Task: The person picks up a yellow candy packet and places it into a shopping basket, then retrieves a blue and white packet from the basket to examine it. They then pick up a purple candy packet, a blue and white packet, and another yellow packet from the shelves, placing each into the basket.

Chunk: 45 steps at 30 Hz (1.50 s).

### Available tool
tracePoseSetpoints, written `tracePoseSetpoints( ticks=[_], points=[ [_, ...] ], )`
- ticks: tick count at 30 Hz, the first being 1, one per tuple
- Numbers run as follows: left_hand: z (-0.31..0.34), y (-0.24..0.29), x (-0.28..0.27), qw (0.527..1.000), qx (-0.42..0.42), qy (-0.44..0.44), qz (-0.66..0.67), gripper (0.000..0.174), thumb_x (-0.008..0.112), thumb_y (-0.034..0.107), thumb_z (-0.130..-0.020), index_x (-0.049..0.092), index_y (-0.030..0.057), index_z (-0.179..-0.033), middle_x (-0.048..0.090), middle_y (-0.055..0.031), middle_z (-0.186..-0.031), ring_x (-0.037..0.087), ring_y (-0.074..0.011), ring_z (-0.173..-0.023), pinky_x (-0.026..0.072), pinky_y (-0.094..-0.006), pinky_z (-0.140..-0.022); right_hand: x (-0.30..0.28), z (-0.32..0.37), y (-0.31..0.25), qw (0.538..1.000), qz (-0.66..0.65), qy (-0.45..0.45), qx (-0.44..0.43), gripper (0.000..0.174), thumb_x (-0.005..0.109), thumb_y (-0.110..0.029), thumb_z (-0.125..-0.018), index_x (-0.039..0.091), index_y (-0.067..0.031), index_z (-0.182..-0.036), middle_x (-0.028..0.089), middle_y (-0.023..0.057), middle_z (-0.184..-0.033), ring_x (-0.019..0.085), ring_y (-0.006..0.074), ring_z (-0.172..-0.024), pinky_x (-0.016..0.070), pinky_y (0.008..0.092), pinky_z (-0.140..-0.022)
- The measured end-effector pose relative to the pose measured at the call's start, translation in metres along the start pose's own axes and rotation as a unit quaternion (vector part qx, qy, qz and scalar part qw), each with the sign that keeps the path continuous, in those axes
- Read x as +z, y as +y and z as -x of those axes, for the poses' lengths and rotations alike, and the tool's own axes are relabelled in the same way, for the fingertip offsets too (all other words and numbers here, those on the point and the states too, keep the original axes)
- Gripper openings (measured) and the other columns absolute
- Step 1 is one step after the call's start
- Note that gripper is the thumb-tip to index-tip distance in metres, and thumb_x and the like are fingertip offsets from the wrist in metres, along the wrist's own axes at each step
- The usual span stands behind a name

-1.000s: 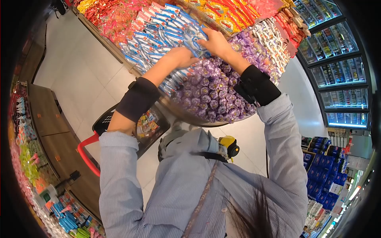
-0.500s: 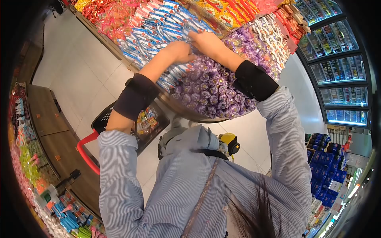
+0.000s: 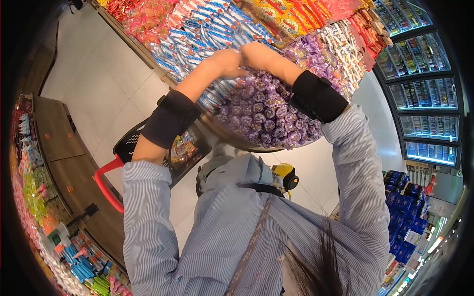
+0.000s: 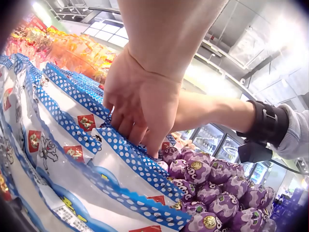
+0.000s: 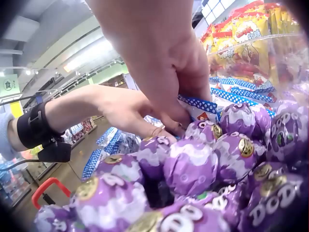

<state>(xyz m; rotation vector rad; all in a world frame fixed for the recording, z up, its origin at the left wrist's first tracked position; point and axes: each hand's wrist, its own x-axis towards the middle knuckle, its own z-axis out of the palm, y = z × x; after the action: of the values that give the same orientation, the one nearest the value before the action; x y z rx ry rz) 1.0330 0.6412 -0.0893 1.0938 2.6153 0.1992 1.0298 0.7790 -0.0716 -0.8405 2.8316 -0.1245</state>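
Observation:
Blue-and-white dotted packets [image 3: 197, 42] lie in overlapping rows beside purple-wrapped round sweets [image 3: 269, 111]. My left hand [image 3: 226, 63] reaches down where the packets meet the sweets; in the left wrist view the fingers of that hand [image 4: 142, 104] bend behind a dotted packet edge [image 4: 140, 162], fingertips hidden. Close against it in the head view is my right hand [image 3: 259, 55]. The right wrist view shows my right hand [image 5: 166, 58] with curled fingers pinching a dotted packet [image 5: 200, 107], just above the purple sweets [image 5: 190, 164].
A black basket with a red handle [image 3: 104, 185] stands at lower left, wrapped items [image 3: 182, 148] inside. Yellow packets [image 3: 286, 17] and white-wrapped sweets [image 3: 340, 44] fill neighbouring sections. Shelving [image 3: 64, 148] is on the left, lit display cases [image 3: 427, 93] on the right.
My right hand has moved left from the packets' right side, and its fingers have come down. My left hand has shifted slightly up, so both hands are now side by side.

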Motion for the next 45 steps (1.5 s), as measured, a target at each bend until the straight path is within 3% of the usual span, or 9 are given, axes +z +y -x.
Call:
tracePoseSetpoints(
  ticks=[6, 9, 15, 22, 30, 33, 39, 43, 45],
  points=[
    [-0.004, -0.007, 0.008, 0.999, 0.009, 0.016, 0.033, 0.035, 0.054, 0.036, -0.078, 0.061, 0.0095, -0.099, 0.061, -0.0149, -0.079, 0.057, -0.0312, -0.08, 0.0441, -0.0402, -0.073, 0.028, -0.024, 0.032, 1.0, -0.029, 0.0, 0.002, 0.023, 0.063, -0.011, -0.064, 0.06, 0.0029, -0.081, 0.059, 0.024, -0.08, 0.058, 0.0365, -0.08, 0.0473, 0.0396, -0.069],
    [-0.005, -0.012, 0.013, 0.998, 0.026, 0.034, 0.044, 0.03, 0.056, 0.028, -0.077, 0.062, 0.0079, -0.098, 0.061, -0.0157, -0.08, 0.057, -0.0317, -0.08, 0.044, -0.041, -0.072, 0.015, -0.026, 0.027, 0.996, -0.05, -0.07, 0.028, 0.025, 0.065, -0.01, -0.063, 0.06, 0.0026, -0.084, 0.059, 0.024, -0.083, 0.057, 0.0359, -0.083, 0.0468, 0.0395, -0.071],
    [-0.015, -0.018, 0.023, 0.996, 0.027, 0.065, 0.06, 0.02, 0.055, 0.013, -0.071, 0.063, 0.0062, -0.087, 0.061, -0.016, -0.081, 0.057, -0.0317, -0.08, 0.0449, -0.0409, -0.071, 0.03, -0.053, 0.04, 0.993, -0.027, -0.107, 0.034, 0.021, 0.066, -0.009, -0.064, 0.06, 0.0052, -0.079, 0.061, 0.0212, -0.073, 0.062, 0.0301, -0.066, 0.0497, 0.0365, -0.061],
    [-0.014, -0.018, 0.022, 0.989, 0.031, 0.117, 0.087, 0.018, 0.051, 0.003, -0.07, 0.063, 0.0052, -0.082, 0.06, -0.0163, -0.08, 0.057, -0.0316, -0.081, 0.0456, -0.0401, -0.069, 0.027, -0.047, 0.041, 0.992, -0.042, -0.115, 0.038, 0.031, 0.065, -0.024, -0.067, 0.06, 0.0028, -0.082, 0.059, 0.0224, -0.077, 0.057, 0.0371, -0.074, 0.0461, 0.0402, -0.066],
    [-0.022, -0.023, 0.029, 0.987, 0.054, 0.149, 0.012, 0.016, 0.05, 0.004, -0.07, 0.064, 0.006, -0.077, 0.061, -0.0159, -0.076, 0.059, -0.0307, -0.077, 0.0468, -0.0387, -0.066, 0.032, -0.031, 0.035, 0.999, -0.025, -0.018, -0.024, 0.032, 0.061, -0.028, -0.071, 0.06, 0.003, -0.079, 0.059, 0.0229, -0.077, 0.057, 0.0374, -0.076, 0.0451, 0.0411, -0.067],
    [-0.022, -0.024, 0.027, 0.986, 0.065, 0.149, 0.021, 0.014, 0.05, 0.004, -0.07, 0.063, 0.0054, -0.075, 0.061, -0.0157, -0.075, 0.059, -0.0307, -0.075, 0.0468, -0.039, -0.065, 0.037, -0.045, 0.042, 0.999, -0.018, -0.046, -0.022, 0.029, 0.064, -0.022, -0.063, 0.06, 0.0041, -0.075, 0.059, 0.0241, -0.079, 0.058, 0.0364, -0.078, 0.0469, 0.04, -0.067],
    [-0.023, -0.024, 0.027, 0.986, 0.06, 0.153, 0.028, 0.014, 0.054, 0.006, -0.069, 0.064, 0.0069, -0.078, 0.06, -0.0155, -0.076, 0.058, -0.0313, -0.075, 0.046, -0.0398, -0.065, 0.035, -0.051, 0.033, 0.996, -0.007, -0.093, 0.002, 0.026, 0.062, -0.02, -0.063, 0.061, 0.0031, -0.075, 0.059, 0.0231, -0.078, 0.059, 0.035, -0.078, 0.0468, 0.0395, -0.065],
    [-0.022, -0.022, 0.029, 0.993, 0.039, 0.109, 0.032, 0.013, 0.057, 0.009, -0.069, 0.063, 0.0085, -0.08, 0.06, -0.0153, -0.075, 0.058, -0.0321, -0.074, 0.0454, -0.0405, -0.065, 0.02, -0.04, 0.034, 0.989, -0.059, -0.131, -0.024, 0.027, 0.058, -0.015, -0.068, 0.058, 0.0022, -0.088, 0.06, 0.021, -0.084, 0.058, 0.0333, -0.08, 0.0458, 0.0378, -0.068],
    [-0.021, -0.02, 0.029, 0.99, 0.052, 0.133, 0.006, 0.011, 0.054, 0.012, -0.07, 0.061, 0.004, -0.068, 0.06, -0.0143, -0.07, 0.06, -0.0305, -0.071, 0.0472, -0.0396, -0.061, 0.004, -0.024, 0.035, 0.984, -0.09, -0.147, -0.032, 0.032, 0.057, -0.007, -0.07, 0.053, 0.0032, -0.101, 0.059, 0.0201, -0.09, 0.057, 0.0298, -0.088, 0.0439, 0.0355, -0.076]
  ],
)
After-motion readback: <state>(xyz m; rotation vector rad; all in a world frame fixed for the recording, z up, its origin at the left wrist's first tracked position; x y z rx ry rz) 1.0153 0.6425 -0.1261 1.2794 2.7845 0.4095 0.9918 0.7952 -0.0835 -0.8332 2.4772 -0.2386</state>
